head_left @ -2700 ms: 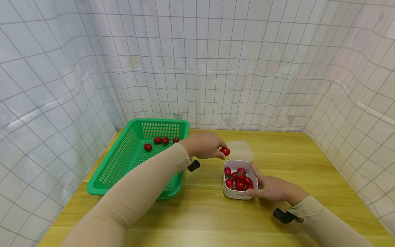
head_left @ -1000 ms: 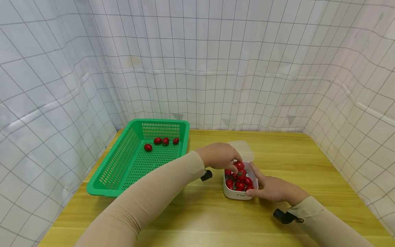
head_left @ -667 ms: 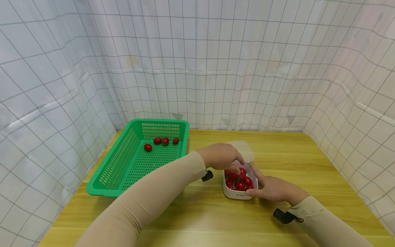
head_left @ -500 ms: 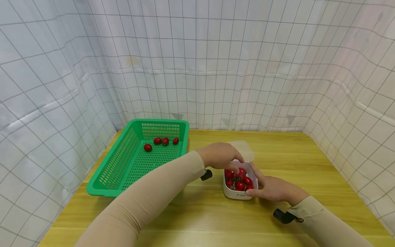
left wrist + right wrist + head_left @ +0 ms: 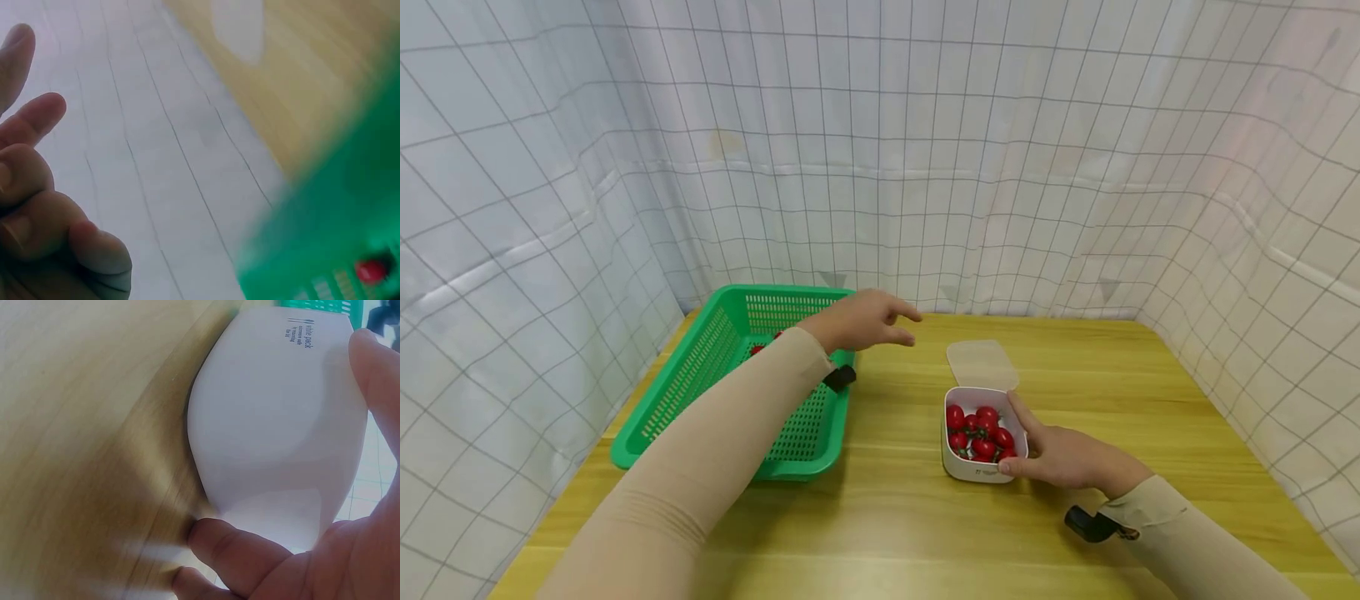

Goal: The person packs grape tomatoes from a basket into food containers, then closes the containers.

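Observation:
My right hand grips the right side of a small white food container, its thumb at the near corner and a finger at the far one. In the right wrist view the container's white wall shows small print. Several red cherry tomatoes lie inside. My left hand is raised over the right rim of a green plastic basket, thumb and index finger spread apart with nothing between them. A few cherry tomatoes show in the basket; my left forearm hides others.
Behind the container a translucent flat lid lies on the wooden table. White grid-patterned curtains enclose the table at the back and sides.
My left hand first brought a cherry tomato into the container and let go of it there. It then moved up and left to the basket. My right hand stayed on the container.

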The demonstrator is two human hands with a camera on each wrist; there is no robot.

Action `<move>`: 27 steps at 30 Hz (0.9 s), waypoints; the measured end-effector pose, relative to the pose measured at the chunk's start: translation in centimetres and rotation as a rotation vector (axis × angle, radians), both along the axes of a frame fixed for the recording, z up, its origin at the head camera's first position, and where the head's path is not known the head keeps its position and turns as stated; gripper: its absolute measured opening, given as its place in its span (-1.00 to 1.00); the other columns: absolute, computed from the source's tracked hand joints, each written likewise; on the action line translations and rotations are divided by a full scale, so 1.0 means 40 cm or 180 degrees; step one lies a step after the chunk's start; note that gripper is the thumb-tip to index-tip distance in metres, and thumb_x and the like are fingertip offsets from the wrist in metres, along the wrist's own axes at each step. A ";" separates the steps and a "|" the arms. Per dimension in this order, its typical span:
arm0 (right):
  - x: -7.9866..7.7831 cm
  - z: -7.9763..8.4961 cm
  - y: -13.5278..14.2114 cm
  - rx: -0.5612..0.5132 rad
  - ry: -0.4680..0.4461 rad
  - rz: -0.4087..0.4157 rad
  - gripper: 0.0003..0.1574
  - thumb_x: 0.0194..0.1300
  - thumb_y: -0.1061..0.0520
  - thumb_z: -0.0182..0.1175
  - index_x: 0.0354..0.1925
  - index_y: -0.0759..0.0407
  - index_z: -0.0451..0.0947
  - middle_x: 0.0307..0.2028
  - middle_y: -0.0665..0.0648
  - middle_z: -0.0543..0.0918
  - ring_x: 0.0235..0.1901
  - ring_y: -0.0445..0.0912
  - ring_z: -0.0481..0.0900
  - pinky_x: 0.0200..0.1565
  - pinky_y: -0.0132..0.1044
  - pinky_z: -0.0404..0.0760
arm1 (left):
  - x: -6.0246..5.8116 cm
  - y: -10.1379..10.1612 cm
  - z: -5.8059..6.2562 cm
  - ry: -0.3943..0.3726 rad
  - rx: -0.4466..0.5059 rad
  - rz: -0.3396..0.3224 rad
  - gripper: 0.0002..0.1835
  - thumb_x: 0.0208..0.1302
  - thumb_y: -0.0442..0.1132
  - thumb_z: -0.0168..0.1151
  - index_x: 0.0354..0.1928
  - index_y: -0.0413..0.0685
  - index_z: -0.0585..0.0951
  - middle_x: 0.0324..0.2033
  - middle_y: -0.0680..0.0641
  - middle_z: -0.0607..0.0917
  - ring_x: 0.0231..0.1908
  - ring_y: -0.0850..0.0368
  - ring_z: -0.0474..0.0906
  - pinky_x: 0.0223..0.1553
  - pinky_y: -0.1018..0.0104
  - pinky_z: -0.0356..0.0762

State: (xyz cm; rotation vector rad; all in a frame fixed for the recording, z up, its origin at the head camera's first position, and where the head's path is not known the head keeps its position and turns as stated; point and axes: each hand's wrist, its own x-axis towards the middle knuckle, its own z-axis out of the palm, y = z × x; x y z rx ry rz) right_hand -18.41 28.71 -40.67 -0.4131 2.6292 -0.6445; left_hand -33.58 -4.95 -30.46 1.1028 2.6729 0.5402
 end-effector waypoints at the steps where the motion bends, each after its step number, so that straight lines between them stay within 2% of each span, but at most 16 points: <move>1: 0.000 0.000 -0.001 0.0005 0.0002 0.0000 0.49 0.39 -0.45 0.26 0.70 0.09 -0.50 0.43 0.52 0.42 0.34 0.33 0.54 0.32 0.32 0.48 | -0.015 -0.034 -0.001 -0.0061 0.0045 0.0130 -0.47 0.48 0.18 0.28 0.41 0.26 0.60 0.04 0.00 0.74 -0.22 0.08 0.54 -0.10 0.12 0.58; 4: 0.002 0.001 -0.003 0.0021 -0.0012 -0.0011 0.50 0.38 -0.45 0.26 0.71 0.09 -0.50 0.43 0.52 0.43 0.34 0.33 0.54 0.32 0.32 0.48 | -0.055 -0.138 -0.010 -0.0266 0.0196 0.0462 -0.47 0.48 0.13 0.30 0.43 0.28 0.58 0.32 0.00 0.64 0.06 -0.01 0.62 0.15 -0.01 0.60; 6: 0.003 0.002 -0.004 0.0033 -0.0017 -0.0022 0.51 0.38 -0.46 0.26 0.71 0.09 -0.50 0.42 0.52 0.44 0.33 0.33 0.55 0.31 0.32 0.48 | -0.076 -0.207 -0.017 -0.0396 0.0260 0.0632 -0.46 0.50 0.08 0.30 0.45 0.22 0.55 0.40 -0.08 0.58 0.23 -0.13 0.59 0.26 -0.13 0.55; 7: 0.003 0.003 -0.004 0.0038 -0.0018 -0.0025 0.51 0.37 -0.46 0.27 0.71 0.09 -0.50 0.42 0.51 0.44 0.33 0.33 0.55 0.31 0.32 0.49 | -0.083 -0.238 -0.019 -0.0402 0.0258 0.0723 -0.46 0.50 0.05 0.30 0.46 0.21 0.55 0.40 -0.08 0.57 0.31 -0.14 0.51 0.30 -0.15 0.50; 9: 0.003 0.005 -0.005 0.0052 -0.0018 -0.0030 0.51 0.37 -0.46 0.27 0.71 0.09 -0.49 0.42 0.51 0.45 0.32 0.32 0.56 0.30 0.31 0.50 | -0.098 -0.298 -0.030 -0.0419 0.0240 0.0865 -0.45 0.50 0.02 0.30 0.46 0.15 0.54 0.18 -0.13 0.66 0.15 -0.12 0.56 0.15 -0.06 0.57; 11: 0.003 0.007 -0.006 0.0058 -0.0025 -0.0036 0.51 0.37 -0.46 0.27 0.71 0.09 -0.49 0.41 0.51 0.46 0.31 0.31 0.56 0.30 0.31 0.50 | -0.109 -0.350 -0.042 -0.0375 0.0162 0.0977 -0.45 0.51 0.00 0.29 0.47 0.10 0.54 -0.04 -0.16 0.66 -0.08 -0.05 0.55 -0.03 0.03 0.56; 13: 0.003 0.009 -0.006 0.0049 -0.0041 -0.0039 0.52 0.37 -0.45 0.28 0.71 0.10 -0.49 0.42 0.51 0.45 0.32 0.31 0.56 0.30 0.31 0.50 | -0.111 -0.390 -0.054 -0.0343 0.0076 0.1090 -0.43 0.48 0.00 0.31 0.46 0.10 0.55 -0.09 -0.18 0.66 -0.12 -0.06 0.54 -0.07 0.04 0.54; 15: 0.003 0.010 -0.006 0.0034 -0.0061 -0.0042 0.52 0.37 -0.45 0.28 0.70 0.10 -0.50 0.42 0.51 0.44 0.32 0.31 0.56 0.30 0.31 0.49 | -0.112 -0.421 -0.067 -0.0356 -0.0032 0.1173 -0.42 0.46 0.03 0.32 0.46 0.10 0.54 0.15 -0.24 0.67 0.10 -0.19 0.60 0.10 -0.10 0.59; 16: 0.003 0.010 -0.006 0.0035 -0.0060 -0.0045 0.52 0.37 -0.45 0.28 0.70 0.10 -0.50 0.42 0.51 0.44 0.32 0.31 0.56 0.30 0.31 0.50 | -0.110 -0.434 -0.072 -0.0377 -0.0095 0.1208 -0.40 0.46 0.04 0.32 0.47 0.10 0.54 0.30 -0.28 0.61 0.25 -0.28 0.55 0.22 -0.21 0.55; 18: 0.002 0.008 -0.005 0.0030 -0.0051 -0.0042 0.52 0.36 -0.44 0.29 0.70 0.10 -0.50 0.42 0.51 0.45 0.31 0.30 0.56 0.30 0.31 0.50 | -0.107 -0.457 -0.080 -0.0483 -0.0213 0.1278 -0.37 0.46 0.08 0.32 0.49 0.09 0.52 0.49 -0.29 0.43 0.46 -0.40 0.34 0.36 -0.37 0.40; 20: 0.001 0.007 -0.004 0.0026 -0.0046 -0.0038 0.52 0.36 -0.44 0.29 0.70 0.10 -0.50 0.41 0.50 0.46 0.31 0.30 0.57 0.29 0.31 0.50 | -0.106 -0.477 -0.088 -0.0589 -0.0378 0.1326 -0.36 0.48 0.09 0.29 0.51 0.06 0.48 0.55 -0.32 0.32 0.49 -0.46 0.26 0.36 -0.42 0.37; 24: 0.000 0.005 -0.004 0.0019 -0.0031 -0.0024 0.52 0.37 -0.44 0.29 0.70 0.09 -0.51 0.42 0.49 0.45 0.32 0.28 0.56 0.29 0.30 0.50 | -0.101 -0.499 -0.101 -0.0791 -0.0551 0.1403 -0.35 0.51 0.03 0.28 0.53 0.01 0.44 0.57 -0.38 0.24 0.44 -0.48 0.33 0.26 -0.32 0.51; 27: 0.000 0.006 -0.006 0.0016 -0.0020 -0.0011 0.52 0.37 -0.44 0.29 0.70 0.09 -0.51 0.43 0.49 0.44 0.32 0.27 0.56 0.29 0.29 0.50 | -0.098 -0.501 -0.109 -0.0871 -0.0544 0.1440 -0.36 0.48 -0.05 0.31 0.52 -0.04 0.46 0.56 -0.40 0.25 0.42 -0.48 0.35 0.22 -0.28 0.56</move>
